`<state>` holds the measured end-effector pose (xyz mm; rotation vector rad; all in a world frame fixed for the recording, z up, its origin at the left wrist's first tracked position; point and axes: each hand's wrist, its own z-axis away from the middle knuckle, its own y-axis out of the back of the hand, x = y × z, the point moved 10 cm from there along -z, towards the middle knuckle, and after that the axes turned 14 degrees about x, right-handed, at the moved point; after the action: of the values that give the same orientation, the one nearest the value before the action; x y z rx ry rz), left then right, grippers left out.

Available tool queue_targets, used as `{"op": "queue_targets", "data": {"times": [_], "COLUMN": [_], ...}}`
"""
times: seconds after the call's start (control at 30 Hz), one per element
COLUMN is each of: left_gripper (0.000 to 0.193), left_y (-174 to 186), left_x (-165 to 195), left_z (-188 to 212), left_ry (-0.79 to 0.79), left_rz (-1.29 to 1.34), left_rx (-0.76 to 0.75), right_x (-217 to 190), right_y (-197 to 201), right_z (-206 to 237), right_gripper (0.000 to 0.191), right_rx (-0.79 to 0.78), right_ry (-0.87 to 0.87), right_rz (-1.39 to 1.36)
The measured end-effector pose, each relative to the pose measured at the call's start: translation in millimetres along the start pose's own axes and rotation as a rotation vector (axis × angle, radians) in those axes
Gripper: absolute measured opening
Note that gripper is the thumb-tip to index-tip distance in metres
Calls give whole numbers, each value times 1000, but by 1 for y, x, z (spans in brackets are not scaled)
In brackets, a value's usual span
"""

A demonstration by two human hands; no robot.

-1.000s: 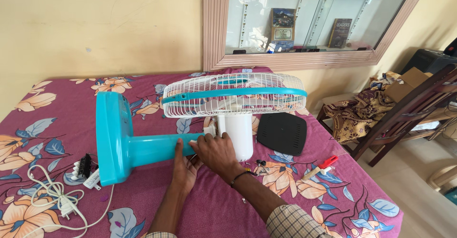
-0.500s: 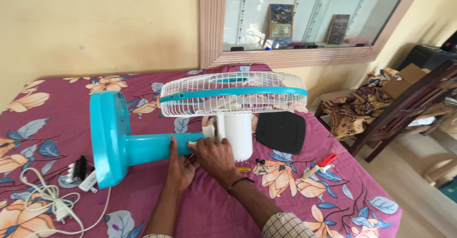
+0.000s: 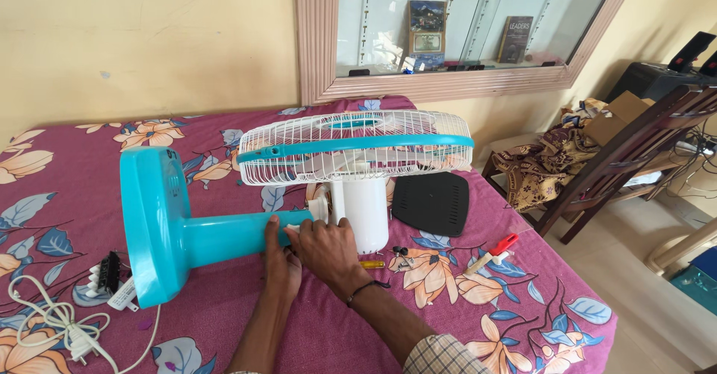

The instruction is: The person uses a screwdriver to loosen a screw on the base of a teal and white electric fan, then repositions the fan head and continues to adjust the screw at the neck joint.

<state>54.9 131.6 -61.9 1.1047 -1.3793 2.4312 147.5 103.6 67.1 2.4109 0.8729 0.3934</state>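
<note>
A table fan lies on its side on the floral cloth. Its turquoise base (image 3: 149,224) stands on edge at the left, and the turquoise stem (image 3: 231,236) runs right to the white motor housing (image 3: 366,209). The white cage with a turquoise ring (image 3: 358,146) faces up. My left hand (image 3: 280,258) rests on the stem near its joint. My right hand (image 3: 325,247) lies over the joint beside the housing, its fingers curled on a small white part; I cannot tell whether it holds a tool.
A black plastic cover (image 3: 433,202) lies right of the fan. A red-handled screwdriver (image 3: 493,253) and small screws (image 3: 399,254) lie near it. A white cord with plug (image 3: 60,325) and a switch block (image 3: 108,277) lie at the left. A wooden chair (image 3: 635,157) stands beside the table.
Both hands stay at the stem joint. The view has shifted slightly, so the fan sits a little more to the left.
</note>
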Motion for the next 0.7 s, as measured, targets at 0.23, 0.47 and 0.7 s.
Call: {"op": "queue_targets", "data": {"times": [0.23,0.47,0.7], "left_gripper": [39,39,35], "left_y": [-9,-4,-2], "left_x": [-11,-16,-9], "left_z": [2,3,-6], "left_ry": [64,61,-48], "left_rz": [34,70,52], "left_rx": [-44,28,-30], "right_x": [5,9,21], "right_y": [-7,4,20], "right_z": [3,3,12], "right_gripper": [53,52,43], "right_rx": [-71,-2,35], "right_ry": [-179,-302,-350], "right_rz": [35,16,-210]}}
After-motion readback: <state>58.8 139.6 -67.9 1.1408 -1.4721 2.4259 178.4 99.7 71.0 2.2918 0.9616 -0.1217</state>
